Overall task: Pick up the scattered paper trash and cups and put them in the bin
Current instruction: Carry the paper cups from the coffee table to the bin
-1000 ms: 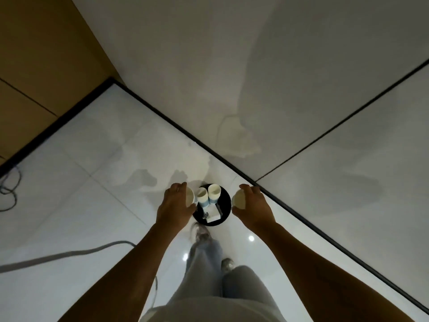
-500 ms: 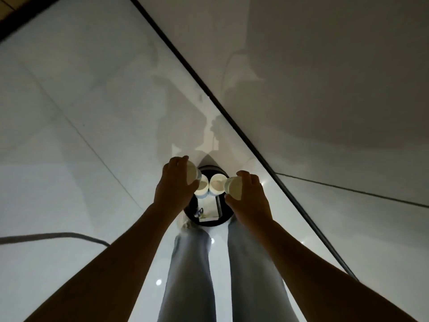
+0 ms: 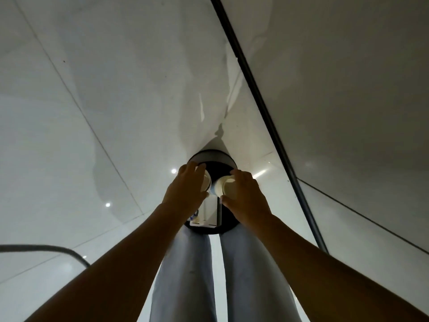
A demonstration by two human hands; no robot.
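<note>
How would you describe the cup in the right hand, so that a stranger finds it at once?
Find the round black bin on the pale floor near the dark baseboard. Above its opening two hands each hold a white cup. The one you want is gripped by the right hand, lying sideways with its rim facing the other cup.

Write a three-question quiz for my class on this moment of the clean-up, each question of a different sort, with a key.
1. True or false: the left hand holds a cup above the bin.
2. What does the right hand hold? A) a white cup B) a bottle C) nothing
3. Fill in: a white paper box lies inside the ____.

Key: 1 true; 2 A; 3 bin.
</note>
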